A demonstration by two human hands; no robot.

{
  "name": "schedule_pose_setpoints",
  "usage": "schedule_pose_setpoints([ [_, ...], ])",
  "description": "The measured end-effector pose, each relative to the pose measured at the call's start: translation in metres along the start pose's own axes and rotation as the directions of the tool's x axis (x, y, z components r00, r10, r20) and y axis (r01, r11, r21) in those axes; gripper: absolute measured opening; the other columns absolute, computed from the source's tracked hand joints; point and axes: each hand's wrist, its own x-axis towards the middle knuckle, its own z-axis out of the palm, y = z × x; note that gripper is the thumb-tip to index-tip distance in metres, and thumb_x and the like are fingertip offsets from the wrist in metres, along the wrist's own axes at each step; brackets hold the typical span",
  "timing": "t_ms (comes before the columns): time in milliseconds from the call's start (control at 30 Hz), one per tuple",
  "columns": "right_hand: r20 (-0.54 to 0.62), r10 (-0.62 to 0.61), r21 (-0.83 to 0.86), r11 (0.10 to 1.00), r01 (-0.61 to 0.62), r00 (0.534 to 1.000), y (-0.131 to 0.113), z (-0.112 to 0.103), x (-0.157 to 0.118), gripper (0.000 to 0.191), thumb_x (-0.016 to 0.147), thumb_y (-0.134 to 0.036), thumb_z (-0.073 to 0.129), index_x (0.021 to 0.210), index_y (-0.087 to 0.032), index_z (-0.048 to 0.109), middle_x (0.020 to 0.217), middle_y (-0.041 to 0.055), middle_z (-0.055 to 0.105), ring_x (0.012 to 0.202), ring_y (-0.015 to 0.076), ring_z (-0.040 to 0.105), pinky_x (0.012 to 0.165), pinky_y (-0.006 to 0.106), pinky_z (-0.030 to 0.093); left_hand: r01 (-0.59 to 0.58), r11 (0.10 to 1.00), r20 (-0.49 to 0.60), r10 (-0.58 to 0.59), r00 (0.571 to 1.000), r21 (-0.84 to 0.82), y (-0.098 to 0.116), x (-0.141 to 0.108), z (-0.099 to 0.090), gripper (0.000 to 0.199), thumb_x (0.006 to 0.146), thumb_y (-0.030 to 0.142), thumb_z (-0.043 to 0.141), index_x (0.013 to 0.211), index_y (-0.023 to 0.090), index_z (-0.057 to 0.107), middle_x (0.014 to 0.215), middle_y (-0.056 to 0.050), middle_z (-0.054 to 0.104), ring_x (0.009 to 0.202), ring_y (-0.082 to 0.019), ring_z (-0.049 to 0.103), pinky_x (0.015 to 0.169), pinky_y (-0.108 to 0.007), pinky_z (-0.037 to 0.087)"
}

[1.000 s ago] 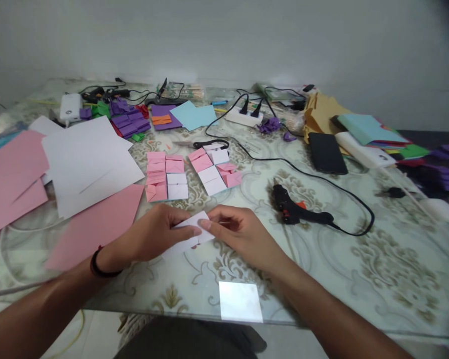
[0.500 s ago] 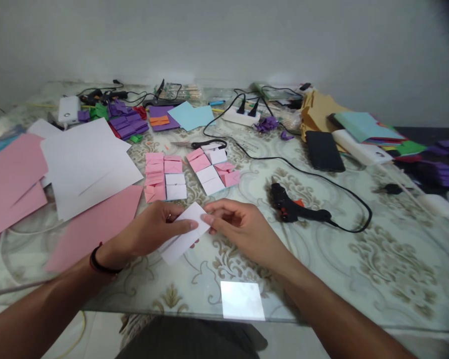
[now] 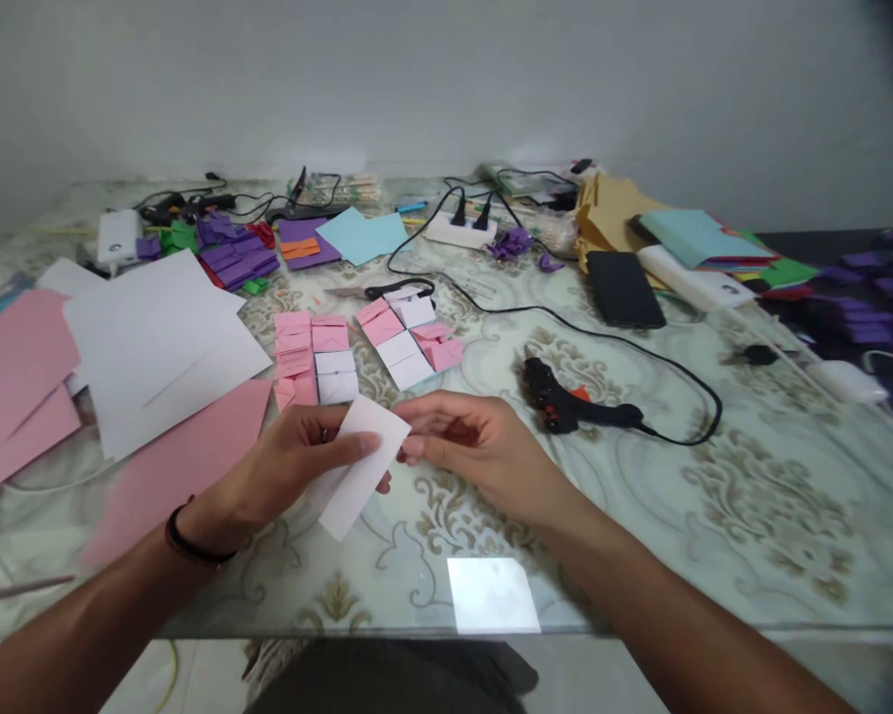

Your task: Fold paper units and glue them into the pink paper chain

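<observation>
My left hand (image 3: 305,456) grips a folded piece of white paper (image 3: 364,461), thumb on its face and fingers behind it. My right hand (image 3: 465,441) is at the paper's right corner, its fingers curled and thumb close to the edge; part of that contact is hidden. Just beyond the paper lie two panels of folded pink and white squares, a left panel (image 3: 315,359) and a right panel (image 3: 409,342). A small white paper square (image 3: 493,595) rests at the table's front edge.
A black glue gun (image 3: 576,402) with a cord lies on the right. Large white sheets (image 3: 164,347) and pink sheets (image 3: 22,382) cover the left side. Scissors (image 3: 402,290), a power strip (image 3: 457,231), a dark phone (image 3: 625,288) and purple folded pieces (image 3: 238,258) sit farther back.
The white paper has turned in my left hand and its fold stands more open. My right thumb has slid off its face to the corner. The view has shifted slightly.
</observation>
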Motion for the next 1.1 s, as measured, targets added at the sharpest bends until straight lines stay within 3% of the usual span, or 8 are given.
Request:
schedule_pose_setpoints([
  [200, 0.002, -0.026, 0.017, 1.000, 0.026, 1.000, 0.001, 0.000, 0.000, 0.020, 0.084, -0.027, 0.084, 0.103, -0.023, 0.080, 0.087, 0.0012, 0.079, 0.077, 0.0140, 0.072, 0.078, 0.029, 0.059, -0.009, 1.000, -0.009, 0.009, 1.000, 0.020, 0.003, -0.003, 0.001, 0.031, 0.094, 0.046, 0.073, 0.094, 0.016, 0.081, 0.080, -0.007, 0.080, 0.058, -0.011, 0.065, 0.050, -0.017, 0.047],
  [400, -0.077, -0.084, -0.144, 0.987, 0.072, 0.994, -0.001, 0.008, -0.002, 0.009, 0.088, -0.030, 0.078, 0.090, -0.021, 0.079, 0.078, 0.0020, 0.078, 0.076, 0.0168, 0.073, 0.075, 0.031, 0.059, -0.131, 0.970, -0.133, 0.161, 0.978, 0.207, 0.004, -0.005, 0.007, 0.031, 0.096, 0.044, 0.070, 0.086, 0.016, 0.080, 0.076, -0.003, 0.075, 0.061, -0.010, 0.060, 0.054, -0.018, 0.045],
  [600, -0.177, -0.125, -0.226, 0.971, 0.083, 0.976, 0.004, 0.013, -0.003, 0.012, 0.087, -0.029, 0.073, 0.078, -0.021, 0.073, 0.073, 0.0014, 0.075, 0.068, 0.0156, 0.068, 0.065, 0.028, 0.054, -0.118, 0.955, -0.160, 0.166, 0.973, 0.271, 0.002, -0.007, 0.008, 0.032, 0.095, 0.046, 0.069, 0.087, 0.017, 0.080, 0.075, -0.002, 0.074, 0.063, -0.011, 0.060, 0.053, -0.019, 0.044],
  [700, -0.146, -0.111, -0.233, 0.970, 0.075, 0.983, 0.002, 0.012, -0.004, 0.015, 0.090, -0.032, 0.071, 0.081, -0.021, 0.074, 0.075, 0.0020, 0.074, 0.070, 0.0160, 0.067, 0.067, 0.029, 0.053, -0.108, 0.957, -0.174, 0.159, 0.972, 0.268, 0.003, -0.009, 0.009, 0.033, 0.095, 0.046, 0.068, 0.084, 0.017, 0.079, 0.071, -0.001, 0.071, 0.060, -0.011, 0.057, 0.051, -0.018, 0.042],
  [833, -0.012, -0.054, -0.183, 0.982, 0.051, 0.998, -0.004, 0.010, -0.004, 0.024, 0.094, -0.042, 0.070, 0.088, -0.020, 0.074, 0.081, 0.0039, 0.075, 0.079, 0.0173, 0.069, 0.075, 0.030, 0.055, -0.069, 0.938, -0.247, 0.159, 0.956, 0.339, 0.004, -0.010, 0.010, 0.035, 0.093, 0.047, 0.070, 0.079, 0.016, 0.076, 0.068, 0.001, 0.066, 0.058, -0.010, 0.052, 0.048, -0.017, 0.037],
  [933, -0.023, 0.015, -0.181, 0.983, -0.018, 1.000, -0.005, 0.011, -0.003, 0.030, 0.091, -0.048, 0.075, 0.083, -0.019, 0.073, 0.077, 0.0032, 0.075, 0.072, 0.0156, 0.068, 0.071, 0.029, 0.054, -0.043, 0.934, -0.247, 0.138, 0.959, 0.354, 0.002, -0.008, 0.010, 0.036, 0.093, 0.049, 0.069, 0.080, 0.016, 0.075, 0.070, 0.000, 0.066, 0.060, -0.011, 0.052, 0.049, -0.018, 0.037],
  [1100, -0.057, 0.027, -0.189, 0.981, -0.038, 0.998, -0.002, 0.012, -0.002, 0.037, 0.090, -0.053, 0.075, 0.074, -0.019, 0.074, 0.072, 0.0033, 0.075, 0.063, 0.0138, 0.063, 0.065, 0.029, 0.053, 0.006, 0.954, -0.218, 0.062, 0.974, 0.301, 0.002, -0.005, 0.010, 0.037, 0.092, 0.051, 0.069, 0.082, 0.016, 0.075, 0.072, -0.002, 0.068, 0.060, -0.012, 0.055, 0.049, -0.020, 0.039],
])
